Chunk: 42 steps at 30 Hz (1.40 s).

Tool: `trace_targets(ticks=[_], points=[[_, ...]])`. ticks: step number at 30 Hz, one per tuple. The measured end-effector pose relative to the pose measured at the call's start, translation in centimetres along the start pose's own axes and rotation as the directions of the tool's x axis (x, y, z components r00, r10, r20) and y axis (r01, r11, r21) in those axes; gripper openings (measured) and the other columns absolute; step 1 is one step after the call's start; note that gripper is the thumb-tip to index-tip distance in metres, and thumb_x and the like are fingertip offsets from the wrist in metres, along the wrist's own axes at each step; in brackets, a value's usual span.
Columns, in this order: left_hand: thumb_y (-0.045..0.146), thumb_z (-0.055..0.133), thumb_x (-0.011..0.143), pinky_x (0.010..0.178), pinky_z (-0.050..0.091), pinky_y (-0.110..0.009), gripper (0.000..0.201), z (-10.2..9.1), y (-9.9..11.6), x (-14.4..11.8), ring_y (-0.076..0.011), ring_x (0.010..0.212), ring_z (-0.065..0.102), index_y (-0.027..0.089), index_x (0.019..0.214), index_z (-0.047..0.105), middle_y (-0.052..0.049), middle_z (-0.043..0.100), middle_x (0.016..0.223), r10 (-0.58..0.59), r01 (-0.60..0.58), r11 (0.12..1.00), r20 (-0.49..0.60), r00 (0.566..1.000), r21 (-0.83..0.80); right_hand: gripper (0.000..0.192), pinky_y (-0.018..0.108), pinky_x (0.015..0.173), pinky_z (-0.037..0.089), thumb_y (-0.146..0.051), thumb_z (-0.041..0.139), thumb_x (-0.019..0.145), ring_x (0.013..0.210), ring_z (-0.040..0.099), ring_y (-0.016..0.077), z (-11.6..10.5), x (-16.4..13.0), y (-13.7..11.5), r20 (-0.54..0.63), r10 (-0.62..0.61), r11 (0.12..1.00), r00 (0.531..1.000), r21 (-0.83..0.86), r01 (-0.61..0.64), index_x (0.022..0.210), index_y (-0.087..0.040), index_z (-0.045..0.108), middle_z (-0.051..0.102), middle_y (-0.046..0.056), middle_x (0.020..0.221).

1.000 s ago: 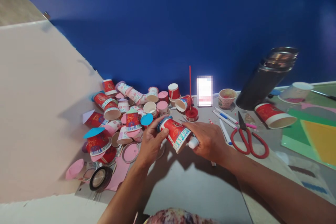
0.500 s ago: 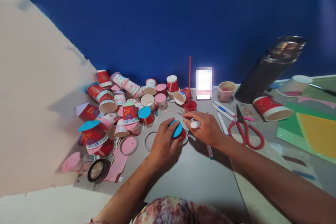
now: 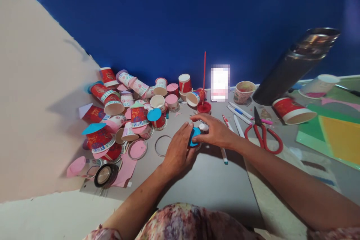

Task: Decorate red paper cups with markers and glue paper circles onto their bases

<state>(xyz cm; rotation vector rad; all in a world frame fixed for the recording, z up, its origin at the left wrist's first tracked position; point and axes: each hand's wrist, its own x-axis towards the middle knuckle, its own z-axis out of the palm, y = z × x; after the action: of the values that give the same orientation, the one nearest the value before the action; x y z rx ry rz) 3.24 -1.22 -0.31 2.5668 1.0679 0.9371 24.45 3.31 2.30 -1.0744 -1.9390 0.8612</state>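
My left hand (image 3: 180,146) is closed around a small red paper cup topped with a blue paper disc (image 3: 194,137); the hands hide most of the cup. From the right, my right hand (image 3: 216,130) reaches over the disc, its fingertips on the disc's edge. A white, round-ended tool (image 3: 204,127) is tucked in that hand; its kind I cannot make out. Just beyond the fingers stands a pot of red paint or glue (image 3: 204,107) with a red stick (image 3: 204,75) upright in it. A metal ring (image 3: 163,146) lies left of my left hand.
Decorated paper cups (image 3: 139,116) are heaped on the left, near a roll of tape (image 3: 104,175). Red-handled scissors (image 3: 263,138), several markers (image 3: 239,114) and a dark flask (image 3: 292,67) occupy the right. A lit phone (image 3: 220,82) leans at the back wall.
My right hand has come down and left onto the blue disc, its fingers now touching it. My left hand has shifted slightly right with the cup. The camera view has tilted a little.
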Motion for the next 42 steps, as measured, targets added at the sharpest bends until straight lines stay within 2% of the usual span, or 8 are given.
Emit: trace_targets(ticks=[7, 12, 18, 21, 26, 32, 35, 42], points=[[0.027, 0.062, 0.100, 0.126, 0.035, -0.059, 0.083, -0.8, 0.2, -0.5, -0.0362, 0.159, 0.033, 0.027, 0.168, 0.015, -0.020, 0.037, 0.168, -0.048, 0.050, 0.994, 0.016, 0.999, -0.097, 0.060, 0.046, 0.102, 0.053, -0.032, 0.088, 0.074, 0.120, 0.068, 0.0288, 0.0, 0.0, 0.4, 0.025, -0.009, 0.999, 1.000, -0.033, 0.010, 0.129, -0.024, 0.067, 0.071, 0.009, 0.131], [0.034, 0.061, 0.101, 0.117, 0.047, -0.051, 0.061, -1.0, 0.0, -1.0, -0.0316, 0.146, 0.049, 0.030, 0.159, 0.040, -0.016, 0.046, 0.161, -0.319, 0.278, 0.924, -0.127, 0.939, -0.264, 0.058, 0.046, 0.102, 0.052, -0.034, 0.088, 0.077, 0.122, 0.067, 0.0288, 0.1, -0.1, 0.8, 0.041, -0.029, 0.999, 0.999, -0.040, 0.030, 0.129, -0.025, 0.066, 0.071, 0.010, 0.133], [0.035, 0.069, 0.096, 0.119, 0.043, -0.052, 0.046, -1.1, 0.2, -0.6, -0.0322, 0.141, 0.053, 0.030, 0.141, 0.064, -0.012, 0.058, 0.150, -0.404, 0.353, 0.882, -0.114, 0.908, -0.314, 0.057, 0.046, 0.102, 0.053, -0.038, 0.088, 0.077, 0.120, 0.068, 0.0291, 0.4, -0.1, 1.2, 0.035, -0.049, 0.998, 0.998, -0.028, 0.050, 0.129, -0.025, 0.066, 0.071, 0.010, 0.131], [0.035, 0.070, 0.094, 0.108, 0.049, -0.045, 0.040, -1.3, 0.6, -0.3, -0.0295, 0.127, 0.061, 0.027, 0.133, 0.068, -0.012, 0.064, 0.139, -0.465, 0.387, 0.837, -0.130, 0.876, -0.388, 0.055, 0.046, 0.101, 0.054, -0.039, 0.087, 0.078, 0.119, 0.069, 0.0292, 0.4, -0.1, 1.2, 0.032, -0.070, 0.997, 0.997, -0.025, 0.071, 0.128, -0.026, 0.067, 0.072, 0.009, 0.129], [0.038, 0.070, 0.093, 0.074, 0.048, -0.029, 0.032, -1.1, 1.1, 0.2, -0.0178, 0.080, 0.061, 0.023, 0.120, 0.070, -0.003, 0.067, 0.092, -0.678, 0.530, 0.625, -0.063, 0.732, -0.573, 0.051, 0.046, 0.099, 0.055, -0.040, 0.087, 0.080, 0.117, 0.070, 0.0292, 0.4, -0.1, 1.4, 0.022, -0.090, 0.995, 0.996, -0.034, 0.090, 0.126, -0.027, 0.069, 0.073, 0.009, 0.126], [0.046, 0.079, 0.085, 0.058, 0.038, -0.022, 0.032, -0.4, 1.0, 1.7, -0.0108, 0.062, 0.049, 0.023, 0.101, 0.065, 0.006, 0.056, 0.071, -0.785, 0.453, 0.183, 0.148, 0.602, -0.873, 0.050, 0.045, 0.099, 0.056, -0.039, 0.088, 0.079, 0.114, 0.071, 0.0285, 0.7, -0.1, 1.9, 0.013, -0.146, 0.989, 0.989, -0.020, 0.147, 0.124, -0.027, 0.071, 0.074, 0.009, 0.123], [0.049, 0.083, 0.078, 0.055, 0.037, -0.022, 0.038, -0.3, 0.5, 2.4, -0.0095, 0.056, 0.046, 0.021, 0.082, 0.057, 0.007, 0.053, 0.065, -0.785, 0.439, 0.064, 0.227, 0.576, -0.896, 0.049, 0.044, 0.097, 0.057, -0.040, 0.087, 0.080, 0.112, 0.071, 0.0284, 0.7, -0.1, 2.0, 0.014, -0.160, 0.986, 0.987, -0.041, 0.161, 0.125, -0.028, 0.072, 0.074, 0.009, 0.121], [0.051, 0.092, 0.064, 0.052, 0.038, -0.022, 0.050, -0.7, -0.2, 2.8, -0.0083, 0.051, 0.046, 0.019, 0.071, 0.055, 0.007, 0.051, 0.059, -0.756, 0.471, -0.007, 0.313, 0.575, -0.882, 0.045, 0.044, 0.096, 0.058, -0.038, 0.086, 0.081, 0.109, 0.072, 0.0281, 0.6, -0.2, 1.8, 0.027, -0.173, 0.984, 0.985, -0.047, 0.174, 0.124, -0.029, 0.073, 0.075, 0.008, 0.119]])
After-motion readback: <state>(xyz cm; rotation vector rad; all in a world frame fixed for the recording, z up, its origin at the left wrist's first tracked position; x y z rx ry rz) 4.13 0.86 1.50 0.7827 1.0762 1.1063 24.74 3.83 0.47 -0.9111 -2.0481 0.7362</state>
